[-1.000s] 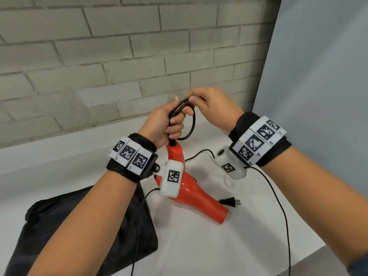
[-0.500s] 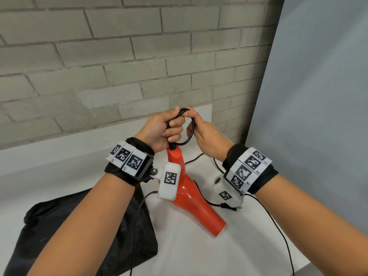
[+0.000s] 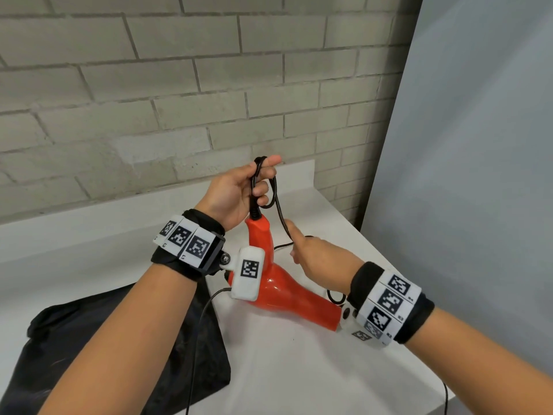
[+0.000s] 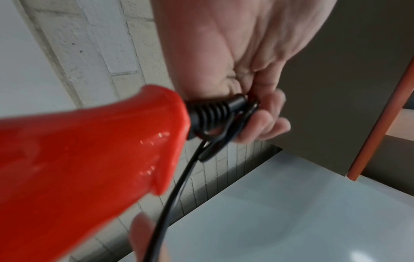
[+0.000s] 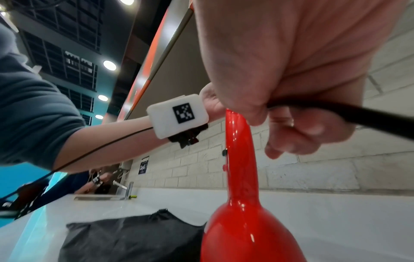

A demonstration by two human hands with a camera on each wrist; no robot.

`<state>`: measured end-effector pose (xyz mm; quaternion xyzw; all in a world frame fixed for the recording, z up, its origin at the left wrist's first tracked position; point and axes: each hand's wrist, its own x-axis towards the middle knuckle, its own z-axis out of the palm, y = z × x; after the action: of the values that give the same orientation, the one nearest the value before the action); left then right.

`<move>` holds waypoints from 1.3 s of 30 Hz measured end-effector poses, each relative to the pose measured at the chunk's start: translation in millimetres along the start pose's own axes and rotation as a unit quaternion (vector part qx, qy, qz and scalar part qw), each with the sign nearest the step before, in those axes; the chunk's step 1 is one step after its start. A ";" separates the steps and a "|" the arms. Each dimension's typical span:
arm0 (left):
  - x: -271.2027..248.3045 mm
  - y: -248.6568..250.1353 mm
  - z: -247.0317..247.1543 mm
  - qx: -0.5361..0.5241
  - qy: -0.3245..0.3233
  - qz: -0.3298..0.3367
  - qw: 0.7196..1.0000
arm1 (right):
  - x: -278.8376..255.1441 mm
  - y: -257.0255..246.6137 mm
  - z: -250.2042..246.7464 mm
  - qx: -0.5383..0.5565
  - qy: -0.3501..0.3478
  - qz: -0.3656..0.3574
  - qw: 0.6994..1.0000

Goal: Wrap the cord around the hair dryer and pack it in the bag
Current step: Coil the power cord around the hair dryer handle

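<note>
At frame centre the left hand still grips looped cord above the hair dryer, while the right hand, pinching cord, has dropped lower for another loop.

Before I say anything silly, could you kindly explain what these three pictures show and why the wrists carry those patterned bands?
There is no machine here: a person works with bare hands, wearing one camera on the head and one on each wrist. The patterned bands belong to that wrist gear; their purpose is not shown. The wide picture is the head view; the two close-ups look along each hand. The left hand holds loops of the black cord at the end of the red hair dryer handle. The right hand pinches the cord lower down. The dryer's body rests on the white counter, beside a black bag.
</note>
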<state>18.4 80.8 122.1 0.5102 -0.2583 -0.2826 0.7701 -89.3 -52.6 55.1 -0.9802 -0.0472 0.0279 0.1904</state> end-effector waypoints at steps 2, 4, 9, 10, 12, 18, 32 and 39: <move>-1.9 -2.4 2.4 0.017 0.012 0.011 1.000 | -5.5 2.2 3.7 -0.034 0.008 -0.006 0.999; -3.3 -5.7 4.1 0.032 0.021 0.027 0.999 | -9.2 4.3 1.4 -0.099 0.041 -0.021 0.994; -4.1 -12.4 8.6 0.098 0.043 0.061 0.992 | -11.9 7.1 -17.6 -0.247 0.225 -0.172 0.927; -4.4 -13.0 9.8 0.125 0.042 0.070 0.989 | -10.9 7.2 -23.1 -0.268 0.257 -0.193 0.908; -5.1 -14.0 13.0 0.181 0.038 0.086 0.979 | -7.0 5.7 -36.2 -0.283 0.292 -0.217 0.887; -4.2 -11.6 22.6 0.304 0.035 0.083 0.948 | 5.9 -12.1 -73.9 -0.199 0.334 -0.224 0.894; -4.5 -1.7 2.7 0.209 -0.032 -0.031 0.977 | 34.5 0.0 -86.7 0.211 0.076 -0.146 0.964; -2.6 -3.5 -0.6 0.124 -0.051 -0.071 0.988 | 36.7 3.7 -86.0 0.210 0.105 -0.152 0.960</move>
<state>16.3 81.9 118.3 0.6034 -0.2937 -0.3280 0.6648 -46.2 -84.1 131.9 -0.8967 -0.1685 -0.0951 0.3981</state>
